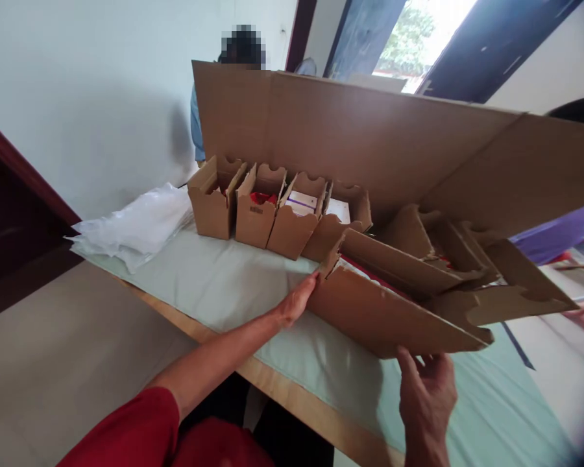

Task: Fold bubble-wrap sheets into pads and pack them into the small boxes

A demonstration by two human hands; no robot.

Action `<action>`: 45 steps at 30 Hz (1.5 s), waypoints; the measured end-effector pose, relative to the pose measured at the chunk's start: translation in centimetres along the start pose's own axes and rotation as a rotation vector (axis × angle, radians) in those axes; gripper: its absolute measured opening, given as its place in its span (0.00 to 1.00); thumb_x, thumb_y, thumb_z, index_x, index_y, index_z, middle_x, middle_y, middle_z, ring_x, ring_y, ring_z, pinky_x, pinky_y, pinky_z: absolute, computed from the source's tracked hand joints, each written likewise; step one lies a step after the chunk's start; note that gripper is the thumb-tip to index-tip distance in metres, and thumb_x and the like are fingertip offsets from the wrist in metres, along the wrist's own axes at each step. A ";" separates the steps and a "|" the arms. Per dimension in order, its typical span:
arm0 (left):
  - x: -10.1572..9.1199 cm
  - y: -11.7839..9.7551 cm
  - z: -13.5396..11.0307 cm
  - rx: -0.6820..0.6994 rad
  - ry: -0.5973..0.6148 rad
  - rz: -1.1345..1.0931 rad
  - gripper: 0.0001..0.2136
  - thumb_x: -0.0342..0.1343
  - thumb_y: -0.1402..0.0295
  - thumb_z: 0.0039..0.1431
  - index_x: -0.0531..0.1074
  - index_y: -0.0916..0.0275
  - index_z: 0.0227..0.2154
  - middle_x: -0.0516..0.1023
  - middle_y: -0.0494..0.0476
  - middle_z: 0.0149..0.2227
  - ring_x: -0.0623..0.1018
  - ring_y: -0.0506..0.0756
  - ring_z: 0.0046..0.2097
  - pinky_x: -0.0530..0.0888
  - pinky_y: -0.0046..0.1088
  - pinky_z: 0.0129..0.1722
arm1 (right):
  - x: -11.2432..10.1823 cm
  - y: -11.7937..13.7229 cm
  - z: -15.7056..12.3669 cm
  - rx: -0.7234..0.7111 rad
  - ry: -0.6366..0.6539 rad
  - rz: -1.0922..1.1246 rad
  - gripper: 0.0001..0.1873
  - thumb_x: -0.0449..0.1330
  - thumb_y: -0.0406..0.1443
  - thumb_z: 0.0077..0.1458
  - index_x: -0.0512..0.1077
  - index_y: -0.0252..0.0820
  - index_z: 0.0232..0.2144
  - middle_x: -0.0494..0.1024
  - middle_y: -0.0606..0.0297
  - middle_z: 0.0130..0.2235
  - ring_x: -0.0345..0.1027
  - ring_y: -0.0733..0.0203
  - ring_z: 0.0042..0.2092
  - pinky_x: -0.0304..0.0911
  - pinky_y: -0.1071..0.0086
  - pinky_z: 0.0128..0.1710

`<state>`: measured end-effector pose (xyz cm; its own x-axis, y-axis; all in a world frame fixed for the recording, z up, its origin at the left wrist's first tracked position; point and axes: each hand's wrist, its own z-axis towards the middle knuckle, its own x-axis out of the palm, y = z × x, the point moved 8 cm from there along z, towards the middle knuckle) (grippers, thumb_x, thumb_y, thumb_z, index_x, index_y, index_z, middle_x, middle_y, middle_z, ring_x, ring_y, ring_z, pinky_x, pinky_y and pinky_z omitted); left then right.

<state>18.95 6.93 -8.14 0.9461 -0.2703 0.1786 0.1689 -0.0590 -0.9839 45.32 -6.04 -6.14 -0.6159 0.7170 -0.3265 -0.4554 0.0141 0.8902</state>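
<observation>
A brown cardboard box (379,314) with open flaps lies tilted on the table in front of me. My left hand (296,299) presses flat against its left corner, fingers stretched out. My right hand (425,389) sits just under the box's near bottom edge, fingers loosely curled and apart, thumb touching the cardboard. Several small open cardboard boxes (255,207) stand in a row behind, some with red and white contents. A large flat cardboard sheet (370,143) stands upright behind the row.
The table carries a pale green cover (214,279) over a wooden edge (292,395). A pile of clear plastic bags (136,224) lies at the far left. Another person stands behind the cardboard sheet. Purple material (559,237) shows at the right.
</observation>
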 end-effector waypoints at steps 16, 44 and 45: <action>-7.3 -4.2 4.7 0.116 -0.150 0.431 0.22 0.57 0.68 0.59 0.72 0.63 0.58 0.74 0.65 0.61 0.73 0.61 0.61 0.69 0.42 0.62 | 21.1 25.9 6.9 -0.833 0.568 -1.127 0.14 0.58 0.37 0.61 0.79 0.36 0.45 0.81 0.47 0.49 0.67 0.42 0.55 0.54 0.54 0.53; -10.1 -6.3 0.3 0.232 -0.197 0.583 0.22 0.58 0.71 0.56 0.73 0.60 0.55 0.74 0.64 0.59 0.73 0.61 0.61 0.67 0.41 0.65 | 22.2 25.4 7.1 -0.708 0.681 -1.136 0.17 0.57 0.33 0.64 0.78 0.33 0.51 0.81 0.45 0.51 0.73 0.42 0.54 0.59 0.54 0.50; -11.7 -6.7 -1.7 0.263 -0.213 0.603 0.21 0.58 0.70 0.57 0.74 0.59 0.55 0.73 0.63 0.61 0.71 0.60 0.63 0.65 0.40 0.67 | 20.9 26.2 6.2 -0.797 0.606 -1.032 0.18 0.57 0.36 0.65 0.77 0.33 0.52 0.80 0.44 0.52 0.73 0.41 0.55 0.59 0.53 0.50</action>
<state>6.25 8.87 -3.64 0.9249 0.0139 -0.3799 -0.3679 0.2850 -0.8851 24.47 13.63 12.35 0.1242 0.2226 -0.9670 -0.9658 -0.1966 -0.1693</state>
